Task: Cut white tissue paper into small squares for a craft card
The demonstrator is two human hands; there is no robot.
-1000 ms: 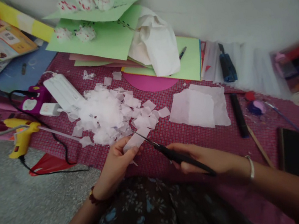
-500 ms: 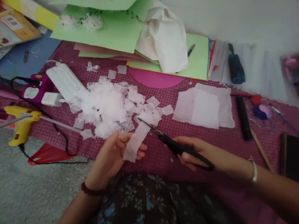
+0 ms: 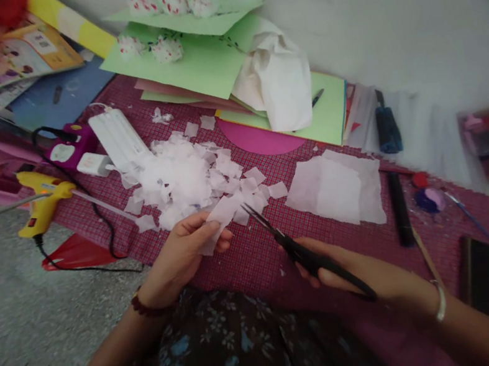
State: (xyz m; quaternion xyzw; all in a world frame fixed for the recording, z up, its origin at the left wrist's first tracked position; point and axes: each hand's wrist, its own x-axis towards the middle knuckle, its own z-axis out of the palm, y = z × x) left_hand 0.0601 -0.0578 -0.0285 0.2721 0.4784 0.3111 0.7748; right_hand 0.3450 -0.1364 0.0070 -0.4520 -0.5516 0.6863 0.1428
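Observation:
Between the thumb and fingers of my left hand (image 3: 184,247) is a strip of thin white paper (image 3: 221,213), its free end pointing up and right. My right hand (image 3: 335,268) grips a pair of black-handled scissors (image 3: 304,254). The blades are slightly parted, with their tips just right of the strip and apart from it. Just beyond both hands lies a heap of small cut paper squares (image 3: 176,173). Larger white paper sheets (image 3: 334,183) lie overlapped to the right of the heap.
A yellow glue gun (image 3: 43,196) hangs at the table's left edge beside a power strip (image 3: 116,136) and cables. Green paper (image 3: 185,61) with flower-like clusters and a white cloth (image 3: 286,81) are at the back. A black case (image 3: 486,279) lies at right.
My left thumb has closed over the paper strip. The scissors have drawn back to the right, away from it. The whole view has shifted slightly.

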